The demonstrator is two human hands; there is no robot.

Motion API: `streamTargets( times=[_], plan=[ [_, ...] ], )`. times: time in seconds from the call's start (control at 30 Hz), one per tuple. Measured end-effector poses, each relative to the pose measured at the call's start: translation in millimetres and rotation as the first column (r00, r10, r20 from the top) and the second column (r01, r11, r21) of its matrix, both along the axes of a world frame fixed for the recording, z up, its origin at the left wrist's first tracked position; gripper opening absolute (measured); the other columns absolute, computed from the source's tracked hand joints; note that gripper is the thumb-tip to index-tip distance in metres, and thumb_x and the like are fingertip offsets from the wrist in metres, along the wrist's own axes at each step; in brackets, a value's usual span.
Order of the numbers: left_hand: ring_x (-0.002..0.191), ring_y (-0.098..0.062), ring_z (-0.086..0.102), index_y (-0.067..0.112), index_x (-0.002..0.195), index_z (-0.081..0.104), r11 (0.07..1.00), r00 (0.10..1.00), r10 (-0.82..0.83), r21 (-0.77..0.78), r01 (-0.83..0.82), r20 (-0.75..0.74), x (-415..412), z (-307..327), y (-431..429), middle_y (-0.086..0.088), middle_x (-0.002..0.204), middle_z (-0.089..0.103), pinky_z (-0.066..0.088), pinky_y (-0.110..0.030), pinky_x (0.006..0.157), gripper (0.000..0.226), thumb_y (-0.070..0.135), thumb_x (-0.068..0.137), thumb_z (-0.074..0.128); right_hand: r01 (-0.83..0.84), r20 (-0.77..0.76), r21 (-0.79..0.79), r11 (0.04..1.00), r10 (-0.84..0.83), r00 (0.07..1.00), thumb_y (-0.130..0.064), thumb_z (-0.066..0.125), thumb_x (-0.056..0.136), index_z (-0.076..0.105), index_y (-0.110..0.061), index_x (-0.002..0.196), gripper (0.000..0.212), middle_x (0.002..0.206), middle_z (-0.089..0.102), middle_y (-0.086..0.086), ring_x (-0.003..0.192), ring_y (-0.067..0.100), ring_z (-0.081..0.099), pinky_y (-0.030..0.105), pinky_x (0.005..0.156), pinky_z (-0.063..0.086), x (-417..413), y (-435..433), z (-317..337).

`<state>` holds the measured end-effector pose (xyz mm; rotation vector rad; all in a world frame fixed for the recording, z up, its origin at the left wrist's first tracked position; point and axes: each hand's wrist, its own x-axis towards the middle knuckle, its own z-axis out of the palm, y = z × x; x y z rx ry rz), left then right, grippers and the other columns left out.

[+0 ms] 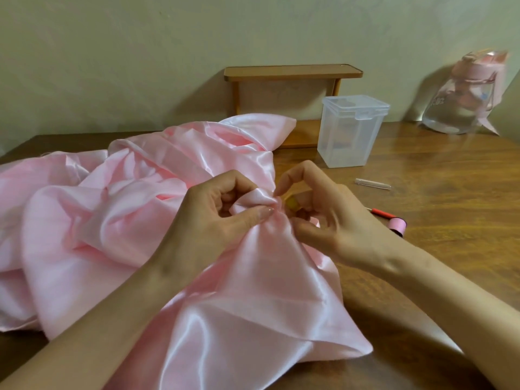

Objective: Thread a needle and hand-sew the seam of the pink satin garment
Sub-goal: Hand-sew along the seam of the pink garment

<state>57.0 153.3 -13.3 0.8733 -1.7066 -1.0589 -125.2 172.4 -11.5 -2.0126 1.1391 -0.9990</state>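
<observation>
The pink satin garment (118, 220) lies heaped over the left and near part of the tabletop (450, 192), with one hemmed corner falling toward us. Our left hand (213, 212) pinches a small raised fold of it between thumb and curled fingers. Our right hand (323, 218) curls its index finger and thumb round the same bunch from the right. A yellow thing (292, 204) shows inside that curl, and we cannot tell what it is. No needle or thread is clear enough to name at the fold.

We judge the satin light, limp and very slippery: its glossy face will slide over itself and across the wood, and the layers will creep apart if held loosely. We should hold it close to the stitch point, pinching both layers at the folded seam edge rather than the open sheet, and let the tabletop carry the bulk. It likely snags and puckers easily, so gentle tension suits it.

To the right lie a pink thread spool (396, 226), a red-handled tool (380, 213) and a clear tube (372, 184). A clear plastic box (353, 130) stands farther back.
</observation>
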Motion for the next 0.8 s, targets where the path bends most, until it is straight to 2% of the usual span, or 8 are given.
streamTargets(
  times=[0.07, 0.13, 0.23, 0.33, 0.43, 0.5, 0.63, 0.8],
  plan=[
    [0.072, -0.008, 0.061, 0.018, 0.076, 0.067, 0.998, 0.999, 0.030, -0.057, -0.029, 0.023, -0.4, -1.5, 0.6, -0.002, 0.076, 0.069, 0.050, -0.021, 0.069, 0.009, 0.018, 0.071, 0.073, -0.008, -0.040, -0.055, 0.998, 0.006, 0.999, 0.000, 0.051, 0.090, 0.042, -0.017, 0.107, 0.025, 0.069, 0.062, 0.021, 0.064, 0.034, 0.054, 0.037, 0.059, 0.042, 4.7, 1.7, -2.6],
    [0.066, -0.008, 0.056, 0.016, 0.075, 0.065, 0.994, 0.997, 0.056, -0.101, -0.049, 0.060, -0.7, -2.9, 0.5, -0.004, 0.071, 0.065, 0.048, -0.021, 0.063, 0.009, 0.018, 0.071, 0.072, -0.017, -0.064, -0.085, 0.996, 0.012, 0.998, 0.002, 0.047, 0.093, 0.040, -0.016, 0.108, 0.025, 0.070, 0.064, 0.018, 0.064, 0.032, 0.055, 0.045, 0.063, 0.043, 7.1, 2.4, -5.0],
    [0.062, -0.005, 0.051, 0.016, 0.074, 0.062, 0.991, 0.994, 0.066, -0.121, -0.056, 0.082, -1.9, -4.3, 0.3, 0.004, 0.063, 0.058, 0.045, -0.018, 0.060, 0.011, 0.017, 0.070, 0.072, -0.026, -0.062, -0.056, 0.998, 0.022, 0.998, 0.003, 0.043, 0.093, 0.039, -0.018, 0.107, 0.026, 0.074, 0.066, 0.018, 0.067, 0.035, 0.057, 0.048, 0.064, 0.043, 9.0, 1.9, -7.4],
    [0.062, -0.004, 0.052, 0.023, 0.070, 0.066, 0.994, 0.998, 0.051, -0.096, -0.047, 0.036, -1.6, -3.0, 0.6, 0.010, 0.063, 0.060, 0.046, -0.016, 0.062, 0.015, 0.018, 0.067, 0.080, -0.013, -0.013, 0.004, 1.000, 0.013, 1.000, 0.003, 0.043, 0.094, 0.040, -0.016, 0.108, 0.024, 0.074, 0.064, 0.023, 0.067, 0.040, 0.054, 0.045, 0.060, 0.042, 8.6, -0.4, -7.3],
    [0.065, -0.006, 0.057, 0.022, 0.071, 0.069, 0.996, 0.999, 0.036, -0.078, -0.037, -0.009, -2.6, -0.4, 3.4, 0.002, 0.066, 0.065, 0.049, -0.020, 0.066, 0.012, 0.022, 0.065, 0.080, -0.013, 0.021, 0.045, 0.999, 0.012, 1.000, 0.000, 0.040, 0.095, 0.038, -0.017, 0.112, 0.024, 0.077, 0.063, 0.026, 0.068, 0.042, 0.055, 0.047, 0.060, 0.043, 8.1, -0.3, -6.3],
    [0.067, -0.008, 0.059, 0.017, 0.072, 0.069, 0.997, 0.999, 0.043, -0.063, -0.045, -0.031, -3.5, 0.1, 5.0, -0.005, 0.071, 0.068, 0.051, -0.023, 0.068, 0.013, 0.023, 0.064, 0.077, -0.033, 0.040, 0.066, 0.997, 0.030, 0.999, -0.005, 0.037, 0.094, 0.037, -0.022, 0.115, 0.026, 0.082, 0.062, 0.030, 0.072, 0.046, 0.057, 0.054, 0.063, 0.047, 9.2, 1.4, -6.2],
    [0.069, -0.009, 0.060, 0.014, 0.068, 0.066, 0.996, 0.999, 0.041, -0.082, -0.044, -0.028, -5.5, -1.2, 5.1, -0.006, 0.070, 0.067, 0.051, -0.021, 0.070, 0.012, 0.020, 0.066, 0.075, -0.067, 0.091, 0.083, 0.994, 0.060, 0.994, -0.009, 0.036, 0.092, 0.039, -0.029, 0.113, 0.029, 0.088, 0.061, 0.033, 0.077, 0.053, 0.055, 0.063, 0.061, 0.045, 11.1, 3.4, -6.3],
    [0.071, -0.007, 0.062, 0.005, 0.077, 0.067, 0.994, 0.997, 0.031, -0.102, -0.038, -0.067, -6.1, -3.8, 3.2, -0.002, 0.073, 0.069, 0.050, -0.016, 0.070, 0.023, 0.021, 0.065, 0.077, -0.077, 0.174, 0.081, 0.994, 0.062, 0.983, -0.012, 0.039, 0.090, 0.042, -0.032, 0.113, 0.030, 0.092, 0.065, 0.028, 0.081, 0.056, 0.054, 0.069, 0.065, 0.043, 13.5, 5.4, -6.8]
  ],
)
